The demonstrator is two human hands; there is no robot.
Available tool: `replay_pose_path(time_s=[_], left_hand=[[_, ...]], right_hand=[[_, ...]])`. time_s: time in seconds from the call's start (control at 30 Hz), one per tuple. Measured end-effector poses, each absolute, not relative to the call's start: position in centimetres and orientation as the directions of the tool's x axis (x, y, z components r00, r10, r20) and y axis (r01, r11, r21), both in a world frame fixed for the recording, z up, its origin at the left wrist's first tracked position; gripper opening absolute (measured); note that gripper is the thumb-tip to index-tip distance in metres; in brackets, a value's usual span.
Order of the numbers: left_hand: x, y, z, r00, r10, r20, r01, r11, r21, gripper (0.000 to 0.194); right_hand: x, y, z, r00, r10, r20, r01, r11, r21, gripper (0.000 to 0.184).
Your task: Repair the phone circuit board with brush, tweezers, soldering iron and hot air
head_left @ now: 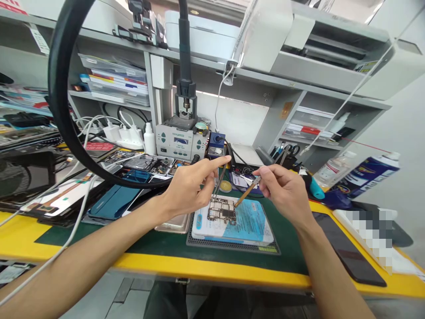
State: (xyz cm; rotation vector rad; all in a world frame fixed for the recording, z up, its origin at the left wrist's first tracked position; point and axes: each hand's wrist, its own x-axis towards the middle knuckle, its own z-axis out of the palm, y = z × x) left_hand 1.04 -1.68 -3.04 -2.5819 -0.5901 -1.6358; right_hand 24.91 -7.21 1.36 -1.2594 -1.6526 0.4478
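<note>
Now both hands are up over the bench (159,261), one on either side of a bare circuit board (222,212). The board lies flat on a white-and-blue box (254,223), which rests on a dark perforated pad (234,248) atop a green mat (285,257).

The person's left hand (192,184) has its fingers closed round a pair of slim tweezers (219,180), index finger stretched out past them, with the tweezers slanting down toward the board's upper edge. I can't tell whether their tips touch it. Over on the other side, the right hand (282,188) pinches a slim brown tool (246,192) near its upper end, its lower end reaching the board's upper right corner.

Just beyond the board sits a small round yellow container (226,186). Behind the left hand stands a grey control unit (177,142) with a small display, and a thick black hose (61,88) loops high above the left forearm. A blue phone panel (117,197) lies among other parts on the left. To the right I see a dark phone-like slab (350,250), a clear bottle (335,170) and a blue-and-white spray can (370,177).
</note>
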Motion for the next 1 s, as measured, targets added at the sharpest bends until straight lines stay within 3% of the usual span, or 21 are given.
replay_pose_path(time_s=[0.23, 0.43, 0.57, 0.67, 1.0], left_hand=[[1.1, -1.7, -2.9, 0.373, 0.301, 0.878, 0.327, -0.928, 0.179, 0.051], [1.1, -1.7, -2.9, 0.368, 0.308, 0.877, 0.34, -0.923, 0.181, 0.051], [1.1, -1.7, -3.0, 0.37, 0.303, 0.878, 0.333, -0.926, 0.179, 0.053], [1.0, -1.7, -3.0, 0.369, 0.298, 0.88, 0.32, -0.93, 0.18, 0.054], [1.1, -1.7, -3.0, 0.38, 0.307, 0.873, 0.326, -0.927, 0.184, 0.055]], right_hand=[[25.0, -6.9, 0.1, -0.065, 0.914, 0.401, 0.589, 0.36, -0.723, 0.042], [25.9, -7.1, 0.1, -0.373, 0.922, 0.106, 0.729, 0.362, -0.581, 0.039], [27.6, -8.2, 1.6, -0.56, 0.823, -0.098, 0.635, 0.35, -0.689, 0.041], [28.0, -8.8, 2.4, -0.626, 0.722, -0.294, 0.678, 0.317, -0.664, 0.046], [24.2, -8.4, 0.4, -0.493, 0.863, -0.109, 0.763, 0.37, -0.529, 0.042]])
